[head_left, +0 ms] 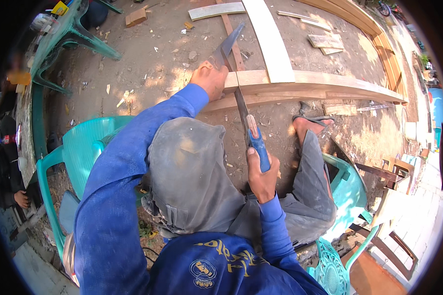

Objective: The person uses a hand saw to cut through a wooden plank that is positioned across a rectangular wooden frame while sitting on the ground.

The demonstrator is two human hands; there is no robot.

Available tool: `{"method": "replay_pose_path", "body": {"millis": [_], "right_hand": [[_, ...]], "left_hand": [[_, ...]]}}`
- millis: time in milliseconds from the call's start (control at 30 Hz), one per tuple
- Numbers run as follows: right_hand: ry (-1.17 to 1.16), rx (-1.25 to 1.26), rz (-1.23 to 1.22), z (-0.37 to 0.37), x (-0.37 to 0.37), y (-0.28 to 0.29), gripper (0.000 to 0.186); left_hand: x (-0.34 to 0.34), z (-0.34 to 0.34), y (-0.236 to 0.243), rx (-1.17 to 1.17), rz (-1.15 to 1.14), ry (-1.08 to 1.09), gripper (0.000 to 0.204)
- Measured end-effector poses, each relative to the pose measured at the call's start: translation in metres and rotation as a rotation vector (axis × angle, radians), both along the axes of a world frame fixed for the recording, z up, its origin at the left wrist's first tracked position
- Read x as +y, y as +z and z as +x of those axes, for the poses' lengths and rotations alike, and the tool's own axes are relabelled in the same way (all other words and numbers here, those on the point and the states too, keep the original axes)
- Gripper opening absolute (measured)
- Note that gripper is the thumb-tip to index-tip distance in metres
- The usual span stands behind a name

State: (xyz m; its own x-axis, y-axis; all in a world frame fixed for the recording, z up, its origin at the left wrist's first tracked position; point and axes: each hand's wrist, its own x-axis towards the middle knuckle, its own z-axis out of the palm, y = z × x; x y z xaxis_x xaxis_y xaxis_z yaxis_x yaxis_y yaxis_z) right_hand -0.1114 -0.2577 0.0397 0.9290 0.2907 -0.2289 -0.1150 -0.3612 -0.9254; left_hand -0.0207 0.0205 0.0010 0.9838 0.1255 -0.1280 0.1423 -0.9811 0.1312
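Observation:
My right hand point(263, 176) is closed around the blue handle of a hand saw point(259, 146). The saw's blade slants up and away, crossing a long wooden beam point(325, 81) near its left end. Just left of the blade, my left hand point(209, 78) is closed over that beam end; its fingertips are partly hidden. Beyond it shows a second grey saw blade point(232, 41) with a wooden handle by my knuckles; I cannot tell whether my hand touches it. A pale flat board point(270, 42) runs away from me, its near end resting on the beam.
My raised knee point(187, 157) is close below the beam. A green plastic chair point(81, 147) stands at left, a green table point(66, 34) behind it. Offcuts point(326, 42) lie on the dirt floor. Long planks point(379, 39) line the far right. Another person's hand point(21, 199) shows at far left.

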Motion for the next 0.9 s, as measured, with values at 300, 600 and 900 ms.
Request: {"method": "replay_pose_path", "body": {"millis": [300,600,900], "right_hand": [[0.052,-0.095,-0.038,-0.002,-0.030,-0.022,0.029],[0.097,-0.426,0.125,0.019,-0.002,-0.116,0.023],[0.048,0.080,-0.040,-0.056,-0.078,0.067,0.021]], "left_hand": [[-0.014,0.002,-0.013,-0.027,0.006,0.017,0.068],[-0.009,0.004,-0.002,0.060,-0.059,0.021,0.063],[0.001,-0.002,-0.014,-0.006,-0.031,0.022,0.060]]}}
